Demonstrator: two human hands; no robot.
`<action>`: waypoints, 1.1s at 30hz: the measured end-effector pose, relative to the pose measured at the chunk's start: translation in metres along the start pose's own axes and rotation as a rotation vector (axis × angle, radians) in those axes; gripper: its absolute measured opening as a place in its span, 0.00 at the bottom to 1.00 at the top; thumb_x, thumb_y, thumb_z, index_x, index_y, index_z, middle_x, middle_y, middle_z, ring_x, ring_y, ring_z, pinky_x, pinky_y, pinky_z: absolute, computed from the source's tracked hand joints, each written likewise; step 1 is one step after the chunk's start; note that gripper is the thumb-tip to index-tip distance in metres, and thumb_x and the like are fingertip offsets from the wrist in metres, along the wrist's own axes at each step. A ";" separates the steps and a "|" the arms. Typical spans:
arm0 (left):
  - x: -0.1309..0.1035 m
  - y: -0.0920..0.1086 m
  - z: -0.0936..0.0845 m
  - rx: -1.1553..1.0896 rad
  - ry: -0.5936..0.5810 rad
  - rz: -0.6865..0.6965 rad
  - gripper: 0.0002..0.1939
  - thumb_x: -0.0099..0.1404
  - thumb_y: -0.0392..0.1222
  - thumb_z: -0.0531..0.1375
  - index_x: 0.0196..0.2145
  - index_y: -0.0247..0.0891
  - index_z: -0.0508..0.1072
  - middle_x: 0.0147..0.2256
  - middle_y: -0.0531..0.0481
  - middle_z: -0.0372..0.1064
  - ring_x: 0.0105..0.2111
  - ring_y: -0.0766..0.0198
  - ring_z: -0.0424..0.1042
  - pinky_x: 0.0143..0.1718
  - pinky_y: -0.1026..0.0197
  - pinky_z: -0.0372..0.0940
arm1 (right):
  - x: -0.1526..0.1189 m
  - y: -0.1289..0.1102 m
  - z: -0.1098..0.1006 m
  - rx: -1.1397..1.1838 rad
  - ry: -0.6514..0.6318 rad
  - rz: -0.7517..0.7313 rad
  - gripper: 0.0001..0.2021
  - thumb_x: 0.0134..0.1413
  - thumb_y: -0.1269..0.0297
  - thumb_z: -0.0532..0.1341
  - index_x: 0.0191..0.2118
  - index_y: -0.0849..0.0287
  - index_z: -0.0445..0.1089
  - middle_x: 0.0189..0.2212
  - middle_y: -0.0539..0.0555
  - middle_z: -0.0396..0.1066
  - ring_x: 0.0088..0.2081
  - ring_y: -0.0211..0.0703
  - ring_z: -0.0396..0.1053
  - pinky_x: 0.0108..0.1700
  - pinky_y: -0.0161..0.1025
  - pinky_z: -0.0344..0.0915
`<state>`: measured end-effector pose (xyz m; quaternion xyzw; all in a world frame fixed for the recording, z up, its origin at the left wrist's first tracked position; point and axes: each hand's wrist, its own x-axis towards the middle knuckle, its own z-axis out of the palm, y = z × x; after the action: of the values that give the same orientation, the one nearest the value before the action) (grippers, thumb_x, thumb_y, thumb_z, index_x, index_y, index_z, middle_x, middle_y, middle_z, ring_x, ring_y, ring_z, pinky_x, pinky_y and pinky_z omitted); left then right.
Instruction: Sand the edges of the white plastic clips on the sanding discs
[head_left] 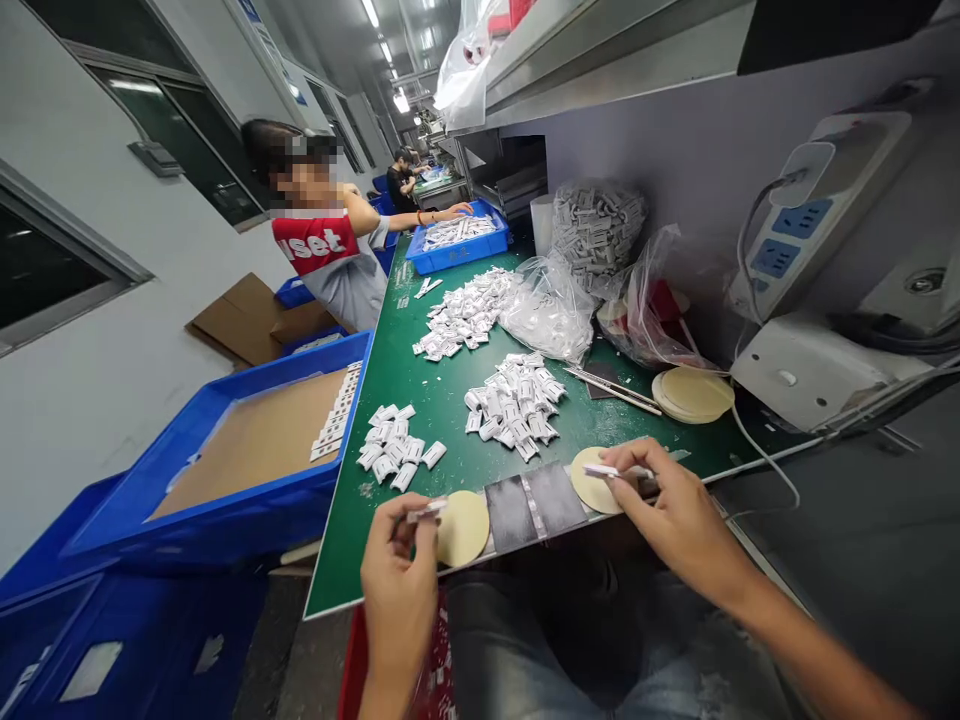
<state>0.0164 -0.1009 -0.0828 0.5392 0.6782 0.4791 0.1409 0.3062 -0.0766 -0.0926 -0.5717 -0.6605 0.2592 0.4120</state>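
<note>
My left hand (401, 560) pinches a small white plastic piece (429, 511) at the left yellow disc (463, 530). Another white piece (600, 470) is between the fingers of my right hand (664, 500), over the right yellow disc (589, 490). Dark grey abrasive sheets (511, 512) lie between the discs along the table's front edge. Beyond them is a heap of white pieces (517, 405). A smaller group of pieces (394, 445) lies to the left, and a larger pile (469, 310) sits farther back.
The green table (345, 570) also bears a blue tray (459, 255), plastic bags (551, 310), thin sticks (615, 390) and stacked yellow discs (691, 393). A large blue bin (217, 530) stands left. A person (330, 240) reaches into the tray. A cable hangs at right.
</note>
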 end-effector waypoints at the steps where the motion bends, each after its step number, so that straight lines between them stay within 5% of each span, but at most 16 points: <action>1: 0.001 -0.003 0.004 0.006 -0.043 0.004 0.09 0.67 0.48 0.60 0.39 0.41 0.73 0.39 0.48 0.75 0.36 0.59 0.75 0.34 0.62 0.67 | 0.001 0.003 0.002 -0.067 0.005 -0.048 0.03 0.64 0.68 0.58 0.42 0.53 0.67 0.41 0.51 0.72 0.42 0.45 0.69 0.37 0.39 0.65; 7: -0.004 -0.025 0.000 0.364 -0.160 0.280 0.06 0.68 0.43 0.59 0.38 0.41 0.74 0.37 0.48 0.73 0.40 0.56 0.70 0.42 0.56 0.63 | -0.007 0.011 -0.004 -0.627 0.072 -0.558 0.11 0.63 0.77 0.58 0.47 0.60 0.73 0.42 0.56 0.76 0.46 0.54 0.67 0.46 0.49 0.60; 14: 0.006 -0.016 -0.001 0.476 -0.257 0.296 0.06 0.69 0.43 0.58 0.34 0.42 0.73 0.34 0.50 0.73 0.37 0.56 0.70 0.38 0.57 0.60 | 0.011 0.006 -0.006 -0.930 0.017 -0.613 0.11 0.60 0.76 0.60 0.46 0.64 0.76 0.39 0.59 0.76 0.39 0.52 0.67 0.38 0.48 0.56; 20: 0.008 -0.022 0.000 0.492 -0.236 0.376 0.06 0.69 0.43 0.58 0.35 0.43 0.73 0.33 0.50 0.74 0.35 0.57 0.71 0.36 0.59 0.61 | 0.013 0.010 -0.007 -0.883 0.032 -0.791 0.10 0.59 0.80 0.59 0.43 0.69 0.76 0.34 0.58 0.75 0.34 0.46 0.65 0.36 0.46 0.54; 27: 0.007 -0.018 -0.004 0.473 -0.278 0.410 0.06 0.69 0.41 0.58 0.35 0.43 0.73 0.33 0.50 0.73 0.34 0.57 0.70 0.35 0.59 0.61 | 0.022 -0.003 -0.004 -0.938 -0.005 -0.880 0.12 0.56 0.82 0.58 0.29 0.63 0.76 0.24 0.54 0.68 0.28 0.45 0.59 0.32 0.46 0.49; 33: 0.004 -0.011 -0.001 0.443 -0.263 0.340 0.06 0.69 0.40 0.58 0.34 0.42 0.72 0.33 0.50 0.72 0.35 0.57 0.70 0.35 0.59 0.60 | 0.023 -0.001 -0.008 -0.920 -0.030 -0.827 0.09 0.56 0.80 0.60 0.29 0.62 0.75 0.25 0.54 0.68 0.30 0.46 0.59 0.33 0.46 0.49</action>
<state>0.0073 -0.0974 -0.0899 0.7197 0.6423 0.2624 0.0242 0.3118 -0.0551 -0.0818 -0.3838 -0.8772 -0.2254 0.1801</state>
